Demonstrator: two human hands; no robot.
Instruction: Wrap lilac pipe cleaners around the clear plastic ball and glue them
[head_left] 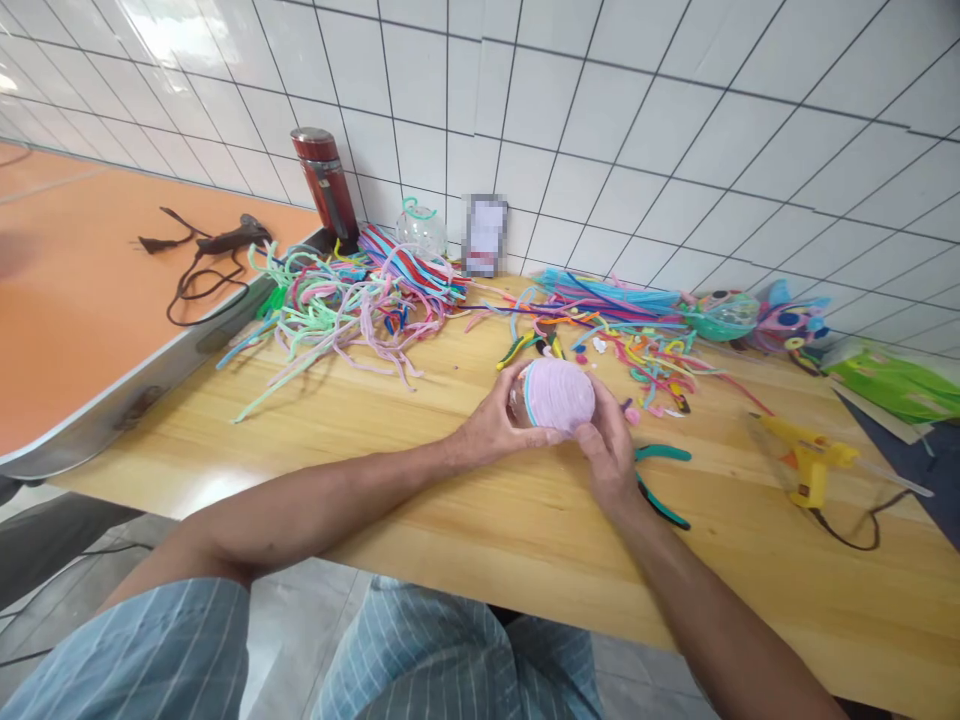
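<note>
Between my two hands is a rounded, clear plastic piece wrapped in lilac pipe cleaners (pixel 561 394), with one light-blue band near its left end. My left hand (pixel 495 412) is closed round the bare, see-through left end, its thumb along the underside. On the lilac right side my right hand (pixel 606 440) grips with thumb and fingers. The piece is held just above the wooden table (pixel 420 500). Just right of my right wrist lie teal-handled pliers (pixel 664 485), partly hidden by it. Behind the piece are yellow-and-black handled pliers (pixel 517 350).
Tangled pipe cleaners (pixel 337 310) lie at the left, straight bundles (pixel 607 298) at the back. A yellow glue gun (pixel 814 465) with a cord stands right. Along the wall are a red thermos (pixel 326 185), a phone (pixel 486 235) and a clear plastic container (pixel 421 232). A black corded tool (pixel 236 235) lies left.
</note>
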